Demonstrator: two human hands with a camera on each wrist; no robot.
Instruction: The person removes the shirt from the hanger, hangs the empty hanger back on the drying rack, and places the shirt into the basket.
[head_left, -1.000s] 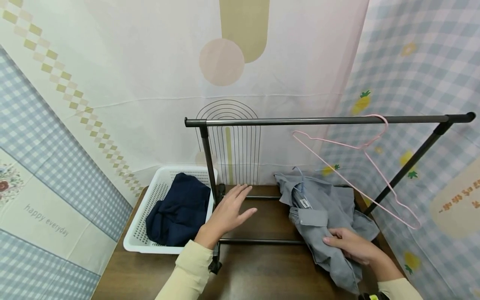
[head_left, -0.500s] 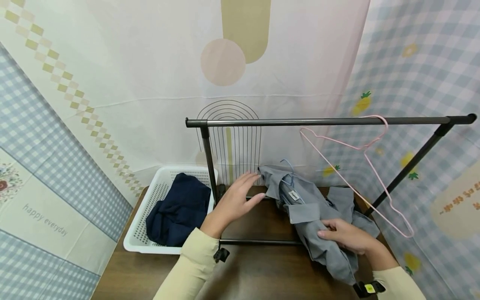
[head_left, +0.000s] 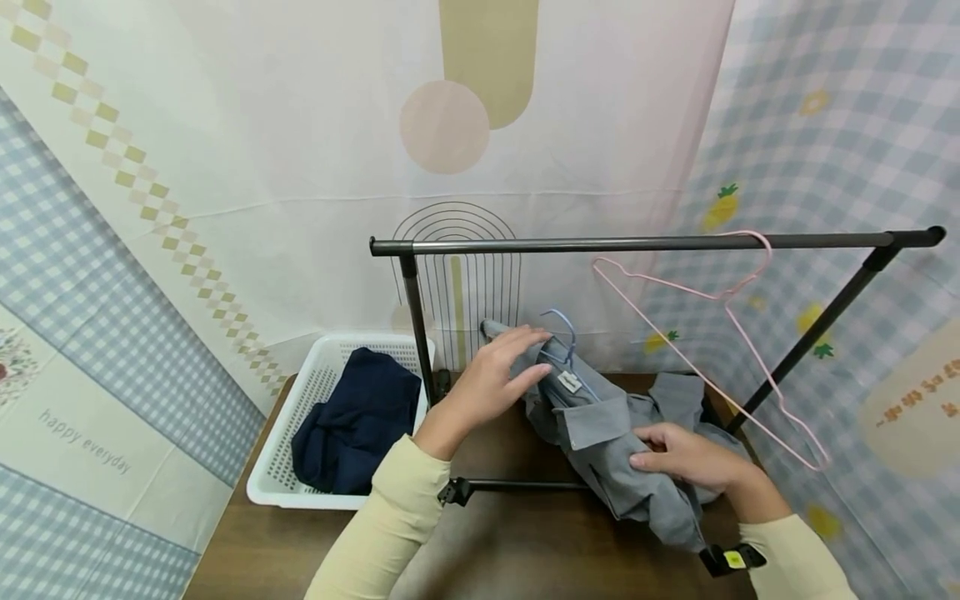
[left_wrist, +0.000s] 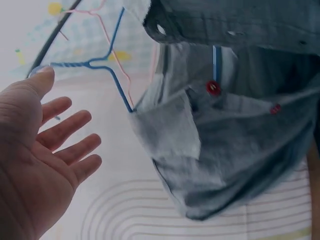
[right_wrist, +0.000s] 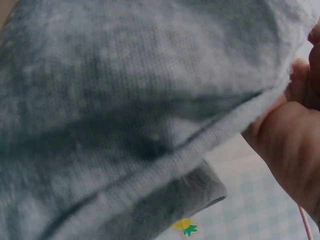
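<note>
A grey shirt point(head_left: 600, 429) with a white neck label lies in front of me on a blue hanger point(head_left: 573, 337), whose hook sticks out past the collar. My right hand point(head_left: 693, 458) grips the shirt's body with the thumb on top. Just left of the collar is my left hand point(head_left: 483, 387), its fingers stretched towards the shirt. In the left wrist view that left hand point(left_wrist: 45, 150) has spread, loosely bent fingers, and the thumb overlaps the hook; contact is unclear. Red buttons show on the shirt point(left_wrist: 235, 150) there. Grey cloth point(right_wrist: 140, 100) fills most of the right wrist view.
A black clothes rack point(head_left: 555, 245) stands on the brown table point(head_left: 495, 550). From its bar hangs a bare pink hanger point(head_left: 723, 296), right of my hands. A white basket point(head_left: 262, 483) at the left holds dark navy cloth point(head_left: 356, 425).
The shirt and its blue hanger have shifted left and lifted a little, with my right hand holding on. My left hand has moved right and up, closer to the collar.
</note>
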